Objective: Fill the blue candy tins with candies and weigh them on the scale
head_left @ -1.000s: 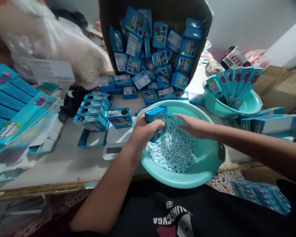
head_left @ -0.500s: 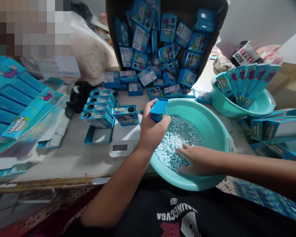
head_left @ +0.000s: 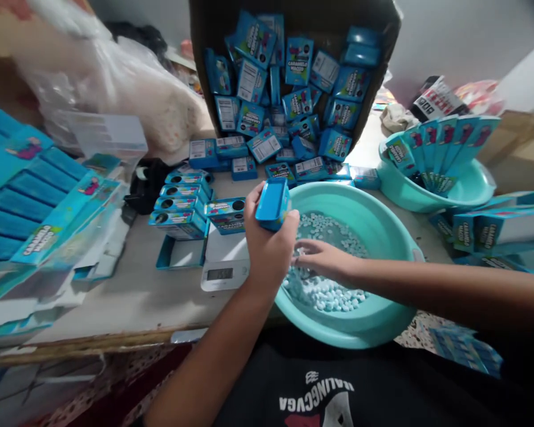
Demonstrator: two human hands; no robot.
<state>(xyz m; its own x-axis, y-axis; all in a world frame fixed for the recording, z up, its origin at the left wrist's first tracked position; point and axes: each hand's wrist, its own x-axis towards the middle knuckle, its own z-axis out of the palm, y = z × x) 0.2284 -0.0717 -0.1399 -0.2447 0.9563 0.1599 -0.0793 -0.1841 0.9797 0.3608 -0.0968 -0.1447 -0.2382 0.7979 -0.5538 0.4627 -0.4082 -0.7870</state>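
My left hand (head_left: 269, 246) grips a small blue candy box (head_left: 271, 204), tilted over the left rim of a turquoise basin (head_left: 382, 225). The box's top looks uncovered, with blue inner walls. Inside the basin lie many small pale-blue candies (head_left: 336, 296). My right hand (head_left: 323, 258) is just above them, fingers curled around some candies near the left hand. A white kitchen scale (head_left: 225, 274) stands left of my left hand, its digits too blurred to read. On the scale sits a printed blue candy box (head_left: 226, 216).
Several candy boxes (head_left: 180, 222) stand in a row by an open blue tray (head_left: 164, 258). A large carton (head_left: 394, 35) of blue boxes lies behind the basin. Flattened printed packaging (head_left: 35, 219) occupies the left. At right are a smaller turquoise basin (head_left: 476, 190) and folded display boxes (head_left: 511, 228).
My right hand has risen from the candies and moved left toward my left hand, its fingers curled. My left hand has shifted slightly left with the box, now turned more toward me.
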